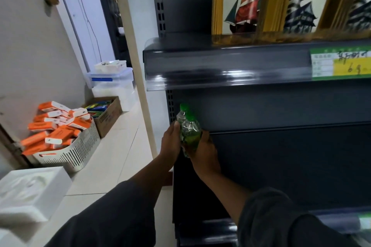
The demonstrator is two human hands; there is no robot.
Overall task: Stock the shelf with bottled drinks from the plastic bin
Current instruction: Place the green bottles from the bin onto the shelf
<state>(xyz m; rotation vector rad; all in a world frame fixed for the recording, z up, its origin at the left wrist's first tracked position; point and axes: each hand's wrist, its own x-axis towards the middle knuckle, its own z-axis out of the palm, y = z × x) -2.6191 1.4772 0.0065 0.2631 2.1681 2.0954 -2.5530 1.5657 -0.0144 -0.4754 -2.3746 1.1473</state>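
A green bottle with a green cap (188, 126) stands tilted at the left end of the dark middle shelf (281, 126). My left hand (170, 144) grips its left side and my right hand (204, 152) grips its lower right side. The bottle's base is hidden between my hands. The plastic bin the drinks come from is out of sight.
Above, another shelf (220, 66) carries framed pictures (251, 2) and a price label (341, 62). On the floor at the left are a white basket of orange boxes (60, 136), a cardboard box (106, 114), clear lidded tubs (112, 82) and a white foam tray (30, 192).
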